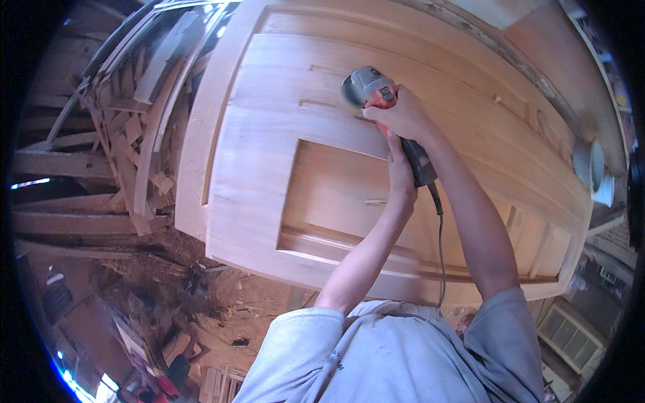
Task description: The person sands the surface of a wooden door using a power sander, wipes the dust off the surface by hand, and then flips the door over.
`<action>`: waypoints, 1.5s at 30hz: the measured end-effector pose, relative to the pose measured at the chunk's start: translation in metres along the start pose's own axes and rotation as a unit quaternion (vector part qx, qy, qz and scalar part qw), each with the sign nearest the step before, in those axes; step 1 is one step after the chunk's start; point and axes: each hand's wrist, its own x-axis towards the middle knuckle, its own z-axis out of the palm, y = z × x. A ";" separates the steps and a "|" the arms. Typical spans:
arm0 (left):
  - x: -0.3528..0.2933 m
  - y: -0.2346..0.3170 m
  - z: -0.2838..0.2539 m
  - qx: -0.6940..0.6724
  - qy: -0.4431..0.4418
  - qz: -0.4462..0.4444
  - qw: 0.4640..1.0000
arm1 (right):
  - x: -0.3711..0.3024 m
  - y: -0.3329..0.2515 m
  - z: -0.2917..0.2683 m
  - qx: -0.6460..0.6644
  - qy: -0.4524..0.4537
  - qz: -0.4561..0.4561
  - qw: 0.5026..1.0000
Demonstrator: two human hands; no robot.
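Observation:
An angle grinder [371,82], red and black with a grey head, is held over a pale wooden door [250,154]. Its round disc is blurred and sits at or just above the door's flat surface; contact is hard to make out. My right hand [408,115] is closed around the red part near the head. Lower down, my left hand [401,164] grips the black body from its left side. A dark cord [441,245] runs from the tool's rear down toward my shirt. The door has a recessed panel [332,185] just below the tool.
Another wooden door [232,84] with a raised frame lies beneath and beyond this one. Scrap wood [131,144] is piled at the left. Sawdust and shavings [248,295] cover the ground at the near left. Pale containers [589,164] stand at the far right.

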 end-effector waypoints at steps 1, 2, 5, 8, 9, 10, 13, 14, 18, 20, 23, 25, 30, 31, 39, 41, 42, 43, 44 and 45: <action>-0.005 -0.014 0.006 0.008 -0.005 -0.012 1.000 | -0.001 0.014 -0.011 -0.010 -0.002 0.011 1.000; -0.009 -0.026 0.012 0.021 -0.007 -0.001 1.000 | -0.005 0.029 -0.020 -0.020 -0.004 0.022 1.000; -0.017 -0.066 0.024 0.039 -0.023 0.002 0.999 | -0.022 0.073 -0.036 -0.023 0.043 0.032 0.998; -0.034 -0.093 0.027 0.026 -0.035 -0.096 0.994 | -0.043 0.101 -0.058 0.024 0.076 0.043 0.996; -0.039 -0.106 0.036 0.034 -0.033 -0.102 0.994 | -0.053 0.110 -0.069 0.053 0.079 0.042 0.995; -0.043 -0.112 0.042 0.045 -0.030 -0.104 0.993 | -0.061 0.113 -0.079 0.074 0.066 0.054 0.994; -0.062 -0.132 0.065 0.066 -0.006 -0.099 0.993 | -0.084 0.130 -0.106 0.115 0.057 0.062 0.990; -0.070 -0.140 0.074 0.070 0.004 -0.098 0.993 | -0.091 0.140 -0.111 0.113 0.075 0.049 0.990; -0.078 -0.179 0.083 0.098 -0.014 -0.140 0.985 | -0.115 0.170 -0.139 0.063 0.130 0.092 0.985; -0.089 -0.201 0.099 0.096 0.007 -0.160 0.982 | -0.124 0.200 -0.151 0.069 0.141 0.084 0.984; -0.092 -0.236 0.102 0.155 -0.004 -0.135 0.979 | -0.141 0.227 -0.174 0.136 0.139 0.085 0.977; -0.101 -0.262 0.113 0.151 -0.009 -0.142 0.978 | -0.153 0.241 -0.193 0.152 0.136 0.096 0.974; -0.111 -0.316 0.141 0.136 -0.051 -0.135 0.980 | -0.177 0.286 -0.236 0.161 0.175 0.095 0.967; -0.115 -0.328 0.148 0.141 -0.051 -0.150 0.977 | -0.184 0.305 -0.245 0.140 0.185 0.087 0.969; -0.128 -0.398 0.182 0.187 -0.073 -0.111 0.973 | -0.217 0.337 -0.311 0.161 0.140 0.168 0.963; -0.126 -0.419 0.192 0.139 -0.085 -0.149 0.975 | -0.221 0.363 -0.325 0.150 0.164 0.136 0.965; -0.127 -0.426 0.195 0.131 -0.096 -0.171 0.972 | -0.223 0.374 -0.331 0.144 0.177 0.123 0.966; -0.122 -0.427 0.192 0.127 -0.099 -0.184 0.969 | -0.219 0.371 -0.327 0.139 0.183 0.122 0.966; -0.118 -0.425 0.191 0.141 -0.095 -0.191 0.967 | -0.219 0.363 -0.327 0.132 0.194 0.121 0.965; -0.115 -0.418 0.183 0.151 -0.082 -0.175 0.970 | -0.217 0.354 -0.322 0.125 0.205 0.120 0.963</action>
